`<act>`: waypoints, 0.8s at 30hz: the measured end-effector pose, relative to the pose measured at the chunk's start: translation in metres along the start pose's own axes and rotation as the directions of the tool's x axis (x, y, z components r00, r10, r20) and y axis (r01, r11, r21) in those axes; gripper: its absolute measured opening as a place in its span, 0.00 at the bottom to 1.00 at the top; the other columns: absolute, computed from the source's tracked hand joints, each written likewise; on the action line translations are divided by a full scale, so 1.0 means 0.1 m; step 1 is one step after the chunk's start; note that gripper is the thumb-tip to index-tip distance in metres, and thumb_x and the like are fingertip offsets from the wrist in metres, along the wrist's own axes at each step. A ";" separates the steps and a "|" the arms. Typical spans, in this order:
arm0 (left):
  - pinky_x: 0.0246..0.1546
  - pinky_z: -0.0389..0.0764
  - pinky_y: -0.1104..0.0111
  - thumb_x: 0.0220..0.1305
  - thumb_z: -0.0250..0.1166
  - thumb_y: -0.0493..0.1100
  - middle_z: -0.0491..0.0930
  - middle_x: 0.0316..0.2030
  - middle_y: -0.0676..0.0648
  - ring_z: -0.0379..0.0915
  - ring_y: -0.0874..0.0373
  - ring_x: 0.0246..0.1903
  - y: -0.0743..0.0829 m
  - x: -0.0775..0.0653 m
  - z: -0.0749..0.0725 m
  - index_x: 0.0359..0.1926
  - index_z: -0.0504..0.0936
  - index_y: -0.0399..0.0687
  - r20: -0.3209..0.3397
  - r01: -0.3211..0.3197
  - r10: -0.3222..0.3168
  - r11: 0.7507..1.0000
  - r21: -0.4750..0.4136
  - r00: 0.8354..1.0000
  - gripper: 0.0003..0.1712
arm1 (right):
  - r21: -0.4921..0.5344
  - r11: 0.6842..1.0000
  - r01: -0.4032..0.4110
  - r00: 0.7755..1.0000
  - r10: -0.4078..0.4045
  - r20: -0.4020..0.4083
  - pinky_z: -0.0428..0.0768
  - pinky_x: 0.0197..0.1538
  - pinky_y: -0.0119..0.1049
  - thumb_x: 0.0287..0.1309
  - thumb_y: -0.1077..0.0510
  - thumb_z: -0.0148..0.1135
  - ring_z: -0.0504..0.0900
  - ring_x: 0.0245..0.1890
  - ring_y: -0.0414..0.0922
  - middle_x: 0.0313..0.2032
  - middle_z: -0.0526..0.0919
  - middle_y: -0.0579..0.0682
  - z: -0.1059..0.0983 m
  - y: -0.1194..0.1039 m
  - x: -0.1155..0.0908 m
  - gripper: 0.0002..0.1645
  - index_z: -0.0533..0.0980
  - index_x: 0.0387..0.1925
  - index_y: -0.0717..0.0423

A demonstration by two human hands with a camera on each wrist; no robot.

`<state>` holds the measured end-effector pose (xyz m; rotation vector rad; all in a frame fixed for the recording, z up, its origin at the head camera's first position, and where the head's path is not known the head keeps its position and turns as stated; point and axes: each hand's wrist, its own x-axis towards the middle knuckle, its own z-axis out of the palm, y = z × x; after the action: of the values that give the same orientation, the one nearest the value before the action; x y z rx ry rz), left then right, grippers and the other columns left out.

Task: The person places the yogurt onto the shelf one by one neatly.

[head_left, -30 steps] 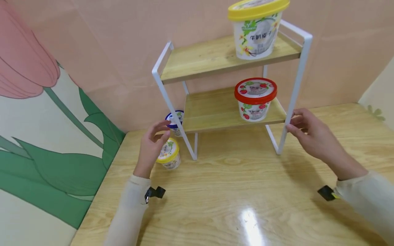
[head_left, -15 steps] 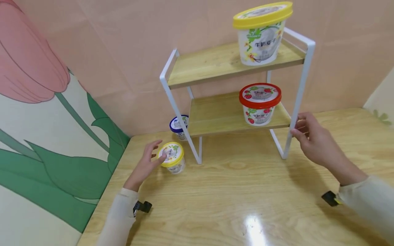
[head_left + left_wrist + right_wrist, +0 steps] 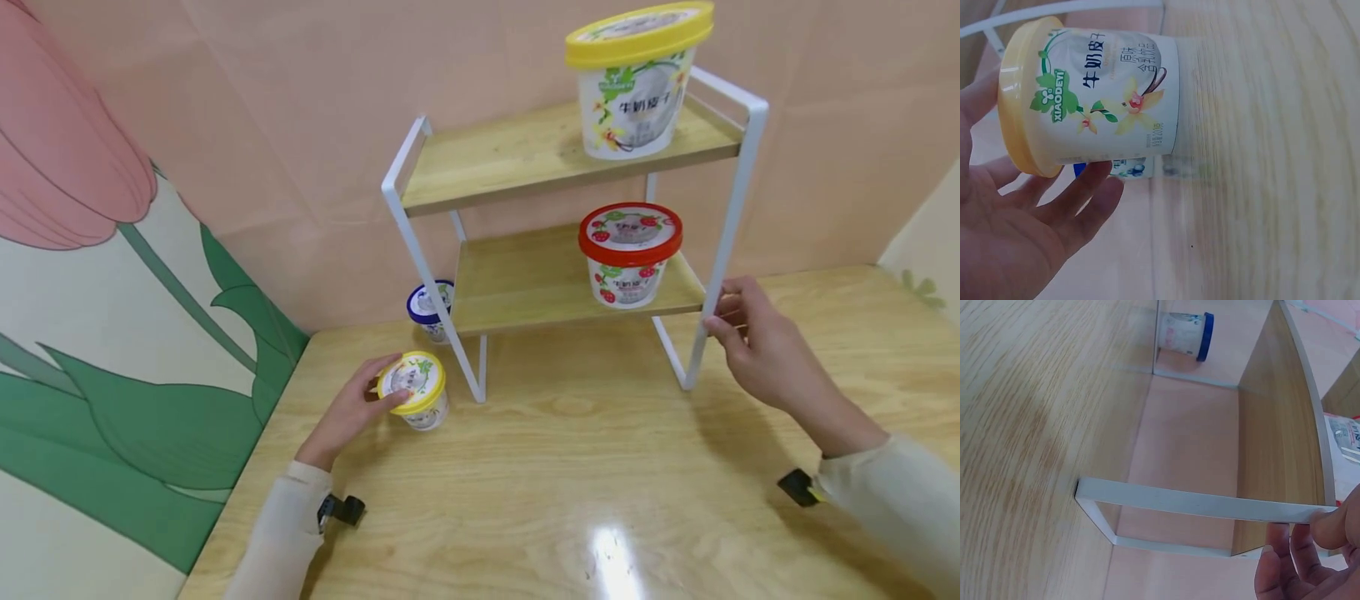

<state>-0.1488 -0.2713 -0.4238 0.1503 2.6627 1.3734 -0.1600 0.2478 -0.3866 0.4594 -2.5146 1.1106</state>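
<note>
In the head view my left hand (image 3: 351, 414) holds a small yellow-lidded tub (image 3: 427, 417) by its lid, thumb on the near side and fingers at the far side. The left wrist view shows that tub's white, flower-printed side (image 3: 1116, 94), its base at the tabletop. My right hand (image 3: 765, 354) grips the right leg of a white-framed two-tier wooden shelf (image 3: 517, 283); in the right wrist view the thumb presses the metal bar (image 3: 1204, 504) with fingers behind it. A red-lidded tub (image 3: 630, 279) sits on the lower board.
On the upper board stands a larger yellow-lidded tub (image 3: 637, 100). A blue-lidded tub (image 3: 427, 308) is behind the shelf's left leg, partly hidden. The wooden table (image 3: 525, 483) meets a pink backdrop (image 3: 300, 150) at the back.
My left hand has come down from beside the shelf's left leg to the small yellow-lidded tub and taken hold of its lid. The right hand stays on the shelf leg.
</note>
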 end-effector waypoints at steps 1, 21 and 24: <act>0.64 0.72 0.50 0.65 0.66 0.57 0.63 0.70 0.47 0.67 0.47 0.62 0.01 -0.01 0.00 0.73 0.63 0.61 0.005 0.000 0.000 1.000 -0.001 1.000 0.39 | 0.000 1.000 -0.003 1.000 0.003 0.001 0.68 0.34 0.12 0.69 0.67 0.53 0.67 0.34 0.15 0.41 0.80 0.69 0.00 0.00 0.00 0.17 0.62 0.56 0.65; 0.61 0.74 0.53 0.66 0.66 0.56 0.59 0.73 0.48 0.63 0.46 0.66 0.08 -0.20 0.11 0.75 0.62 0.57 0.069 -0.051 0.047 0.997 0.058 0.997 0.40 | 0.007 1.000 -0.020 1.000 0.020 0.013 0.69 0.34 0.14 0.70 0.66 0.52 0.68 0.33 0.15 0.42 0.79 0.66 -0.01 -0.02 0.01 0.17 0.61 0.56 0.63; 0.59 0.75 0.56 0.66 0.66 0.56 0.59 0.73 0.47 0.62 0.46 0.67 0.12 -0.20 0.12 0.75 0.61 0.55 0.086 -0.077 0.069 0.992 0.099 0.994 0.41 | 0.002 1.000 -0.006 1.000 0.006 0.015 0.69 0.33 0.14 0.71 0.67 0.51 0.67 0.34 0.15 0.41 0.78 0.67 -0.02 -0.01 0.00 0.17 0.60 0.57 0.64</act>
<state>-0.1264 -0.2580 -0.4194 0.3117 2.6835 1.2222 -0.1592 0.2489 -0.3850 0.4627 -2.5296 1.1163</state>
